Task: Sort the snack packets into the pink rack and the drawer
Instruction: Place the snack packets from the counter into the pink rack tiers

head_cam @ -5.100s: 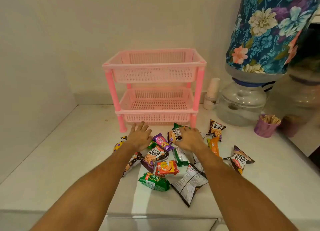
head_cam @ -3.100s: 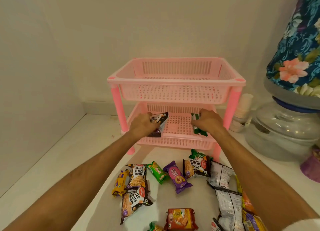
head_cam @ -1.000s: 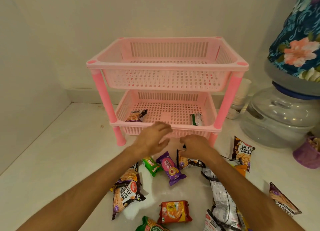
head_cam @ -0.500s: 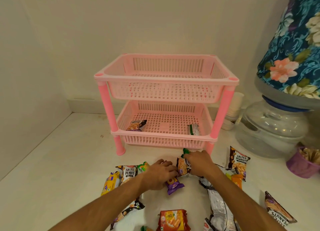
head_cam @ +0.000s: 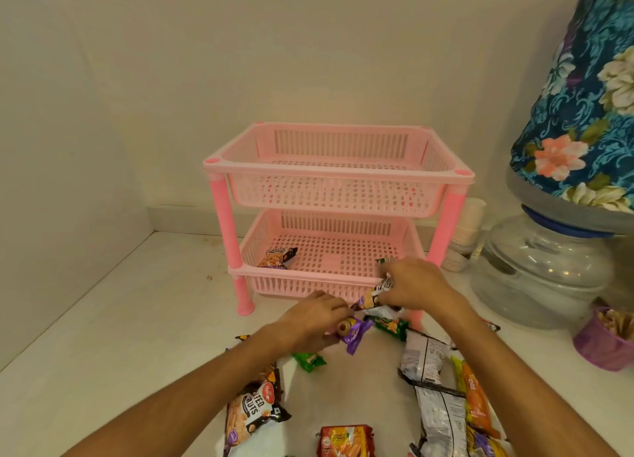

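Packets are light, soft and crinkly, best pinched at a sealed edge; a purple packet (head_cam: 355, 331) is grasped by the left hand (head_cam: 310, 321), probably a peanut packet (head_cam: 375, 293) by the right hand (head_cam: 411, 286).

A two-tier pink plastic lattice rack (head_cam: 338, 176) stands upright; one brown peanut packet (head_cam: 276, 258) lies in its lower tray, other foil snack packets (head_cam: 254, 410) scattered before it.
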`<action>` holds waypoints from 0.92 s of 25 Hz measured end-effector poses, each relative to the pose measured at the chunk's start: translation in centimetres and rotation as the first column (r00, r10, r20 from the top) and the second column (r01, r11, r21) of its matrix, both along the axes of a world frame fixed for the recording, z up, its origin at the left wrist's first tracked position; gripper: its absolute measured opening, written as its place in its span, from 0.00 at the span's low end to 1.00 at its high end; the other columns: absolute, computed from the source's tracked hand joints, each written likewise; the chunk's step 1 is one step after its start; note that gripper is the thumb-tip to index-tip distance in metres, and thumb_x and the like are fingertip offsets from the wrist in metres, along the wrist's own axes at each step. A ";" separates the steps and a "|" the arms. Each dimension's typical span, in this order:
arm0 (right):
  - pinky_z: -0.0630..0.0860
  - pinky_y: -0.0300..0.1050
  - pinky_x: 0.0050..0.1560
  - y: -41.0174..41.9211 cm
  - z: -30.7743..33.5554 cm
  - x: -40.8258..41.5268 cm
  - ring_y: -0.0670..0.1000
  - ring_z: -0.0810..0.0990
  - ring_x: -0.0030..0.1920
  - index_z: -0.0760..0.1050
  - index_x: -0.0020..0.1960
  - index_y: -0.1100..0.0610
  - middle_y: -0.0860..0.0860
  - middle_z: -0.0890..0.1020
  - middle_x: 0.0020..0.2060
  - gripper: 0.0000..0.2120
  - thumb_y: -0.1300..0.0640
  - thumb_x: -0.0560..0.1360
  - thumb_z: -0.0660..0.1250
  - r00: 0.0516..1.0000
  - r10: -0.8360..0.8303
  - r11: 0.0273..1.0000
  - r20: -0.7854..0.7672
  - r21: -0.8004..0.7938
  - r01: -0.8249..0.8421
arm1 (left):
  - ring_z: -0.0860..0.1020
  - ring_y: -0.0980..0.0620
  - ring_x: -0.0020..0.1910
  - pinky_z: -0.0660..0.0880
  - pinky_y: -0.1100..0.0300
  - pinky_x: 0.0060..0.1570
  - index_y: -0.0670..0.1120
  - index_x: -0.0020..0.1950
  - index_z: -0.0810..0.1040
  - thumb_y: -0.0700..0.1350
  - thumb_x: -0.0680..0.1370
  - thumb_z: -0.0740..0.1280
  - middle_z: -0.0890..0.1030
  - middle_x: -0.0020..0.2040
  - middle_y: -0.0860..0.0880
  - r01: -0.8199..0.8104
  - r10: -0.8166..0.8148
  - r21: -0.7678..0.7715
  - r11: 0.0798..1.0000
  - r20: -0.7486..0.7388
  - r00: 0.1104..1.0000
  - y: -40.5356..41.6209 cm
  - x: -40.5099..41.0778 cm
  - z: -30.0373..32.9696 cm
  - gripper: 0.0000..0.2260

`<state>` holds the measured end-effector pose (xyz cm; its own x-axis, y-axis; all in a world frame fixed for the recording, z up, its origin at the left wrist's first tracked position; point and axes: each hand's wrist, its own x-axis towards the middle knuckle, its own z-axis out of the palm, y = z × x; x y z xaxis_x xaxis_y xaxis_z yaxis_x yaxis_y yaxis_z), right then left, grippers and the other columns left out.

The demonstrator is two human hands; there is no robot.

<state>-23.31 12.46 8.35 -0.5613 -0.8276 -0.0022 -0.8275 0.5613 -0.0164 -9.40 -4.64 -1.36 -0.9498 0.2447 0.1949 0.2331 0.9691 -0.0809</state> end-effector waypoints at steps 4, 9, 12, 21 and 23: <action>0.70 0.42 0.34 0.0 6.0 0.7 0.50 0.77 0.43 0.78 0.51 0.51 0.48 0.80 0.44 0.15 0.44 0.67 0.68 0.998 0.002 0.997 0.060 -0.081 0.003 | 0.79 0.47 0.50 0.77 0.51 0.46 0.46 0.62 0.75 0.54 0.72 0.68 0.80 0.55 0.47 0.064 -0.039 0.131 0.989 -0.185 0.982 -1.7 0.9 5.3 0.22; 0.76 0.45 0.38 0.9 12.0 1.6 0.47 0.79 0.38 0.79 0.47 0.48 0.45 0.80 0.36 0.12 0.45 0.66 0.70 0.980 0.019 0.955 0.200 -0.295 0.042 | 0.80 0.48 0.49 0.78 0.57 0.44 0.44 0.61 0.74 0.52 0.70 0.70 0.81 0.53 0.46 0.145 -0.081 0.142 0.979 -0.382 0.920 -3.5 2.5 12.4 0.23; 0.79 0.48 0.40 1.2 15.0 2.2 0.48 0.80 0.38 0.79 0.46 0.47 0.46 0.81 0.36 0.10 0.47 0.66 0.71 0.972 0.046 0.902 0.230 -0.427 0.058 | 0.80 0.48 0.47 0.78 0.55 0.44 0.41 0.59 0.76 0.52 0.70 0.69 0.81 0.51 0.45 0.149 -0.065 0.146 0.978 -0.467 0.882 -5.0 3.2 16.4 0.22; 0.78 0.46 0.43 -1.4 19.5 0.4 0.51 0.81 0.41 0.81 0.47 0.49 0.48 0.83 0.39 0.10 0.47 0.67 0.69 0.987 -0.014 0.617 0.158 -0.776 0.133 | 0.80 0.48 0.40 0.78 0.54 0.42 0.43 0.55 0.79 0.55 0.72 0.69 0.82 0.47 0.45 -0.062 0.419 0.485 0.872 -0.675 0.608 -9.7 0.6 23.2 0.19; 0.78 0.47 0.44 -2.8 19.5 -0.8 0.53 0.81 0.43 0.80 0.48 0.48 0.51 0.83 0.43 0.13 0.46 0.66 0.67 0.988 -0.087 0.581 0.128 -0.799 0.155 | 0.80 0.47 0.40 0.77 0.52 0.42 0.44 0.52 0.80 0.54 0.71 0.70 0.83 0.46 0.46 -0.156 0.561 0.590 0.792 -0.604 0.566 -11.2 -0.6 24.0 0.16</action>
<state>-24.06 9.67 27.84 -0.6828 -0.4339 0.5878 -0.7304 0.3852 -0.5641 -10.03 -15.83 22.68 -0.4185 -0.3860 0.8221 -0.0843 0.9178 0.3880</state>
